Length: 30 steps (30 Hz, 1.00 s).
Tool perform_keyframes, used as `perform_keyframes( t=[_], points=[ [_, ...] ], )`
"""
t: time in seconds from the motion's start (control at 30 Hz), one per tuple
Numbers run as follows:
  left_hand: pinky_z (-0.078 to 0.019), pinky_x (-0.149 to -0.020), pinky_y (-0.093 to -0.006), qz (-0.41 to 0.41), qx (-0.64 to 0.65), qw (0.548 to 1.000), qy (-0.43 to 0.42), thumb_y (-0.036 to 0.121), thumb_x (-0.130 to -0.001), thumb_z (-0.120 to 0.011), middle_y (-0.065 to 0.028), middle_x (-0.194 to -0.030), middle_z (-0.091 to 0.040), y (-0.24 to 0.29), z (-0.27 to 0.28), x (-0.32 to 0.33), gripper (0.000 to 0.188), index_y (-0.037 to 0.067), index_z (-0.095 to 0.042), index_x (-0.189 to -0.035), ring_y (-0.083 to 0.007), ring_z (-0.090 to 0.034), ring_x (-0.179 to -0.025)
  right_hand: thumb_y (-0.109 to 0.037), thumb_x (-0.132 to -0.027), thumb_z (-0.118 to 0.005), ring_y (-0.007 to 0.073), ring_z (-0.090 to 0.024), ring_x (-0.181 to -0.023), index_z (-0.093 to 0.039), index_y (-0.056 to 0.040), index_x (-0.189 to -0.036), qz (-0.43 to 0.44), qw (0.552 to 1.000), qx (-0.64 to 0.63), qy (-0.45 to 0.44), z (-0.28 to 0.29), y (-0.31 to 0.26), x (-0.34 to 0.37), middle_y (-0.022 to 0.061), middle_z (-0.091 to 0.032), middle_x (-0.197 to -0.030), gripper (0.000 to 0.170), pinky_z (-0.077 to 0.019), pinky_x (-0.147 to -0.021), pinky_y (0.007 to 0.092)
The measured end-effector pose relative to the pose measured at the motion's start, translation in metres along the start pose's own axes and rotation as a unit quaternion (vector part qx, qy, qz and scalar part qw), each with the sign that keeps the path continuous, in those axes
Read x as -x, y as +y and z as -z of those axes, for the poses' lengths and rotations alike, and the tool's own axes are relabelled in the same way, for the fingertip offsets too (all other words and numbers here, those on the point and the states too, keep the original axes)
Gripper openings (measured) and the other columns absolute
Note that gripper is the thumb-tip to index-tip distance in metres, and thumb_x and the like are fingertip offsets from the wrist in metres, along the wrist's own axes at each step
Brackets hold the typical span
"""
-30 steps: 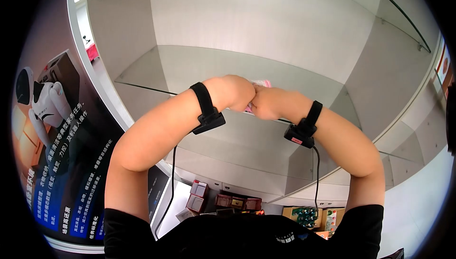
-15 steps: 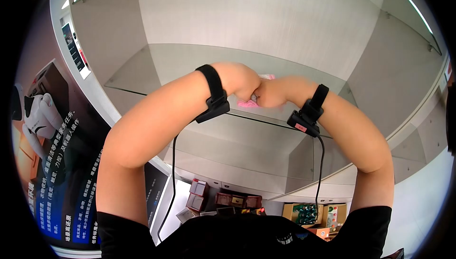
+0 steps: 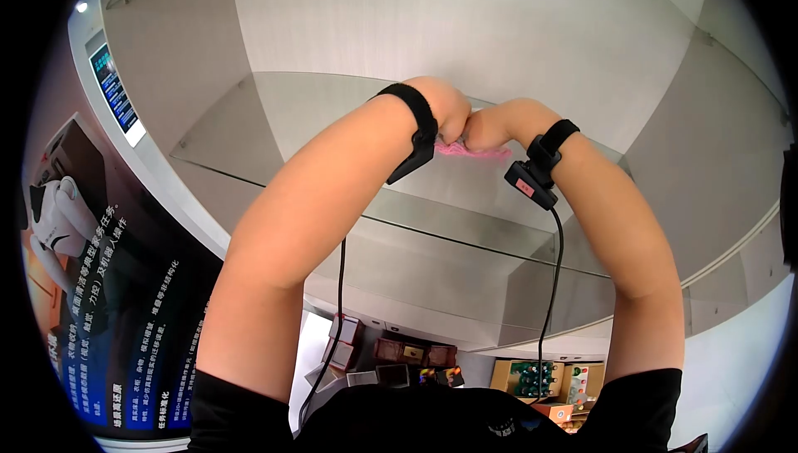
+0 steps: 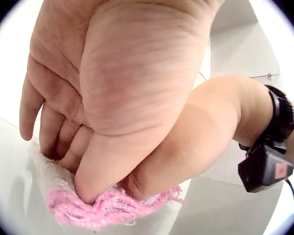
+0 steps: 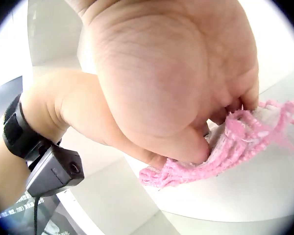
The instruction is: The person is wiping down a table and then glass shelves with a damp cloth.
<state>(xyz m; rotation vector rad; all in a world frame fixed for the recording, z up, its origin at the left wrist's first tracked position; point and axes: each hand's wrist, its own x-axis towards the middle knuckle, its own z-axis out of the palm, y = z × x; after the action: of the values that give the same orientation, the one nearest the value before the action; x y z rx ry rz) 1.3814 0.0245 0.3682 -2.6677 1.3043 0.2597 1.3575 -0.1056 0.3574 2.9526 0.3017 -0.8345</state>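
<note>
A pink-and-white cloth (image 3: 482, 153), fuzzy and bunched, lies against the glass shelf (image 3: 278, 133) inside the cabinet. My left hand (image 3: 442, 102) grips it from the left; in the left wrist view the thumb presses on the pink edge of the cloth (image 4: 95, 211), with most fingers bent behind it. Right beside it, my right hand (image 3: 496, 124) holds the same cloth. The right wrist view has that thumb and the curled fingers on the ridged pink part of the cloth (image 5: 210, 167). Both hands are close together, and in the head view their fingertips are mostly hidden.
The cabinet's back wall (image 3: 465, 21) rises behind the hands. Below the front edge of the shelf, open boxes (image 3: 403, 353) and a carton of green bottles (image 3: 532, 378) stand on the floor. A printed banner (image 3: 125, 303) is at the left. Cables hang from both wrist cameras.
Both hands have moved deeper over the shelf toward the back wall and slightly right, taking the cloth along. More of its pink edge shows below them now.
</note>
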Motion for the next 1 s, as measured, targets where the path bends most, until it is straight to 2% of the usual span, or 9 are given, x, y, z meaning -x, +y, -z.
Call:
perform_keyframes(
  t=[0.07, 0.13, 0.17, 0.2, 0.27, 0.47, 0.7, 0.9, 1.0],
  points=[
    [-0.0513, -0.073, -0.0422, 0.015, 0.012, 1.000, 0.017, 0.011, -0.065, -0.067, -0.0162, -0.088, -0.070, -0.002, 0.001, -0.003, 0.030, 0.009, -0.073, -0.094, -0.0320, -0.067, -0.082, -0.033, -0.083, -0.048, 0.0267, -0.052, -0.082, -0.056, -0.0108, -0.121, -0.046, 0.998, -0.031, 0.032, 0.004, -0.003, 0.002, 0.0102, -0.062, -0.097, 0.044, -0.0445, -0.076, 0.0391],
    [-0.0518, -0.075, -0.0421, 0.031, 0.012, 0.999, 0.019, 0.008, -0.064, -0.064, -0.0173, -0.091, -0.070, -0.001, 0.002, -0.009, 0.033, 0.008, -0.073, -0.096, -0.0328, -0.067, -0.085, -0.039, -0.084, -0.050, 0.0278, -0.053, -0.086, -0.056, -0.0116, -0.123, -0.041, 0.999, -0.022, 0.014, 0.007, 0.011, -0.016, 0.0116, -0.062, -0.102, 0.048, -0.0446, -0.080, 0.0396],
    [-0.0474, -0.069, -0.0415, 0.034, 0.026, 0.999, 0.003, 0.009, -0.066, -0.060, -0.0161, -0.084, -0.066, -0.005, 0.003, -0.012, 0.033, 0.008, -0.068, -0.098, -0.0331, -0.059, -0.074, -0.045, -0.084, -0.052, 0.0289, -0.055, -0.090, -0.056, -0.0123, -0.124, -0.036, 0.999, -0.011, 0.001, 0.008, 0.019, -0.027, 0.0130, -0.062, -0.107, 0.052, -0.0448, -0.084, 0.0402],
    [-0.0474, -0.069, -0.0415, 0.034, 0.027, 0.999, 0.002, 0.009, -0.066, -0.060, -0.0161, -0.084, -0.066, -0.008, 0.001, -0.016, 0.033, 0.008, -0.068, -0.098, -0.0331, -0.059, -0.074, -0.045, -0.084, -0.052, 0.0289, -0.055, -0.090, -0.056, -0.0123, -0.124, -0.036, 0.999, -0.011, 0.000, 0.007, 0.022, -0.032, 0.0130, -0.062, -0.107, 0.052, -0.0448, -0.084, 0.0402],
    [-0.0481, -0.073, -0.0415, 0.055, 0.031, 0.998, 0.030, 0.008, -0.068, -0.058, -0.0166, -0.089, -0.067, -0.010, -0.003, -0.026, 0.034, 0.009, -0.068, -0.100, -0.0344, -0.060, -0.080, -0.056, -0.080, -0.057, 0.0292, -0.056, -0.097, -0.058, -0.0133, -0.124, -0.069, 0.994, -0.049, 0.069, 0.003, 0.032, -0.043, 0.0149, -0.062, -0.113, 0.061, -0.0444, -0.089, 0.0396],
    [-0.0492, -0.077, -0.0411, 0.083, 0.019, 0.996, 0.030, 0.008, -0.070, -0.058, -0.0164, -0.096, -0.068, -0.012, 0.000, -0.038, 0.034, 0.009, -0.068, -0.103, -0.0349, -0.062, -0.086, -0.061, -0.077, -0.059, 0.0292, -0.057, -0.100, -0.060, -0.0132, -0.121, -0.120, 0.982, -0.091, 0.117, 0.009, 0.030, -0.038, 0.0145, -0.063, -0.115, 0.066, -0.0449, -0.089, 0.0385],
    [-0.0496, -0.077, -0.0410, 0.086, 0.009, 0.996, 0.027, 0.010, -0.072, -0.058, -0.0170, -0.096, -0.068, -0.011, 0.000, -0.040, 0.030, 0.008, -0.069, -0.100, -0.0351, -0.063, -0.088, -0.067, -0.073, -0.061, 0.0291, -0.058, -0.102, -0.063, -0.0131, -0.119, -0.147, 0.973, -0.109, 0.141, 0.007, 0.027, -0.037, 0.0141, -0.063, -0.117, 0.071, -0.0455, -0.091, 0.0372],
    [-0.0503, -0.078, -0.0409, 0.097, 0.014, 0.988, 0.122, 0.009, -0.077, -0.058, -0.0188, -0.096, -0.069, 0.002, -0.009, -0.034, 0.023, 0.003, -0.071, -0.095, -0.0340, -0.065, -0.088, -0.070, -0.070, -0.063, 0.0274, -0.059, -0.097, -0.064, -0.0139, -0.116, -0.148, 0.970, -0.114, 0.157, -0.002, 0.021, -0.027, 0.0124, -0.065, -0.112, 0.072, -0.0470, -0.088, 0.0367],
    [-0.0506, -0.077, -0.0401, 0.130, 0.058, 0.983, 0.117, 0.009, -0.077, -0.058, -0.0178, -0.093, -0.069, 0.009, -0.009, -0.027, 0.022, 0.004, -0.071, -0.094, -0.0332, -0.065, -0.087, -0.070, -0.071, -0.062, 0.0271, -0.058, -0.095, -0.065, -0.0145, -0.113, -0.155, 0.967, -0.115, 0.165, -0.004, 0.018, -0.023, 0.0116, -0.065, -0.108, 0.070, -0.0473, -0.087, 0.0373]
  ],
)
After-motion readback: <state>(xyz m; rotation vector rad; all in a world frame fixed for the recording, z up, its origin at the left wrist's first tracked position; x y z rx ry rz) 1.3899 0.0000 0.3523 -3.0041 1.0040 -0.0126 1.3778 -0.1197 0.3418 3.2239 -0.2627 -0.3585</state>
